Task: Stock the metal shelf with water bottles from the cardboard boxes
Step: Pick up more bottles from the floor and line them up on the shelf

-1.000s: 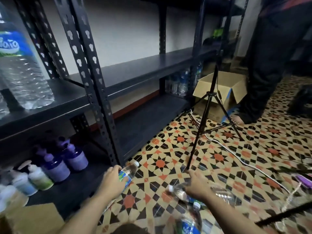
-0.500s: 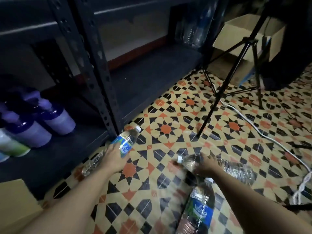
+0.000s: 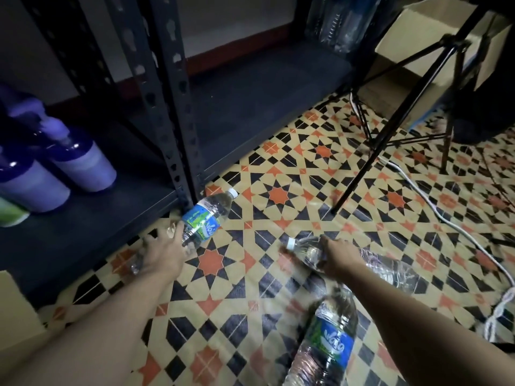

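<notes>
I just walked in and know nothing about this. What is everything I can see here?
Blue-label bottle: one, clear, lying on the floor by the shelf post.
Plain bottle: one, clear, lying on the floor to the right.
Near bottle: one, clear with a blue label, on the floor closest to the camera.
Shelf bottles: clear, too blurred to count, far end of the bottom shelf.
Spray bottles: two, purple, bottom shelf at left.
Metal shelf: one, black.
Cardboard box: one, tan, behind the tripod.
Tripod: one, black, on the floor.
Cable: one, white, across the floor.
Floor: cream, black and orange tiles.
Left hand: grips the blue-label bottle.
Right hand: grips the plain bottle.
</notes>
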`<action>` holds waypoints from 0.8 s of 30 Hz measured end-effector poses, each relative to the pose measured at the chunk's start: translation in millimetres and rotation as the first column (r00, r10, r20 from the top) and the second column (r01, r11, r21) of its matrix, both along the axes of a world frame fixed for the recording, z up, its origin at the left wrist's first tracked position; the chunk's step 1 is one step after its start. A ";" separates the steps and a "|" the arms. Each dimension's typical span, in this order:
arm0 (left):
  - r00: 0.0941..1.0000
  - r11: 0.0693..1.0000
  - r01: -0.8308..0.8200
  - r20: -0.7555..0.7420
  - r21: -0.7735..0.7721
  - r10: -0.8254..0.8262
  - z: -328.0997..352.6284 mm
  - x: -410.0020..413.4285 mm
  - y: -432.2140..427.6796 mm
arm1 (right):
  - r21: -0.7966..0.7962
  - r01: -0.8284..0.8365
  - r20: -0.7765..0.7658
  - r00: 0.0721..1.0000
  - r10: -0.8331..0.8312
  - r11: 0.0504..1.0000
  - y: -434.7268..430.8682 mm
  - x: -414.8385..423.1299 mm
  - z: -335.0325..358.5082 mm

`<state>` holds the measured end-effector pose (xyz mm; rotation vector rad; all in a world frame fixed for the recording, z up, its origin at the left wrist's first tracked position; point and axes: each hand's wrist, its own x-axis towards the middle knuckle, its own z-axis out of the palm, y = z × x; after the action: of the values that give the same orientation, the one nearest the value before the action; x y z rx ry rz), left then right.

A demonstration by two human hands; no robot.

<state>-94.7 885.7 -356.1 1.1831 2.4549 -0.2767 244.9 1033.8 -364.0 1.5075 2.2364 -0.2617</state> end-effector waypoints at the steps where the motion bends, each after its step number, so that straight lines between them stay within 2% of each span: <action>1: 0.999 0.999 0.036 -0.031 -0.032 -0.037 -3.2 2.3 -0.3 | 0.010 -0.013 -0.009 1.000 0.013 1.000 0.2 -5.4 -0.5; 6: 0.999 0.997 -0.041 0.009 -0.064 0.041 7.1 20.2 -0.9 | 0.026 0.008 -0.124 0.992 -0.004 1.000 0.8 -39.9 -5.0; 9: 0.992 0.993 -0.086 0.084 -0.078 0.093 7.8 22.1 -4.2 | 0.083 -0.021 -0.162 0.986 0.034 0.996 1.2 -64.8 -6.2; 12: 0.976 0.984 -0.131 0.157 -0.124 0.150 4.8 25.0 -7.9 | 0.067 0.032 -0.220 0.975 -0.017 0.997 5.6 -85.8 -1.2; 14: 0.963 0.974 -0.165 0.185 -0.158 0.194 2.5 25.3 -9.5 | 0.021 -0.018 -0.165 0.986 0.021 1.000 9.7 -88.0 0.0; 17: 0.903 0.952 -0.275 0.305 -0.135 0.303 -6.3 29.3 -15.4 | -0.083 -0.129 0.055 0.989 0.134 0.988 6.8 -72.0 -4.6; 19: 0.858 0.938 -0.336 0.382 -0.088 0.343 -13.5 35.3 -22.5 | -0.062 -0.126 0.161 0.978 0.135 0.990 -1.2 -63.2 -12.5; 22: 0.858 0.943 -0.330 0.402 -0.041 0.318 -19.5 39.6 -29.1 | -0.011 -0.165 0.186 0.969 0.164 0.986 1.2 -64.5 -23.1; 24: 0.842 0.932 -0.360 0.417 -0.040 0.343 -19.3 39.7 -30.7 | -0.089 -0.164 0.172 0.969 0.177 0.982 13.4 -68.8 -18.1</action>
<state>-55.0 855.0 -375.4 0.6868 2.2358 0.1256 176.1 1047.1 -382.1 1.2392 2.1709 -0.1483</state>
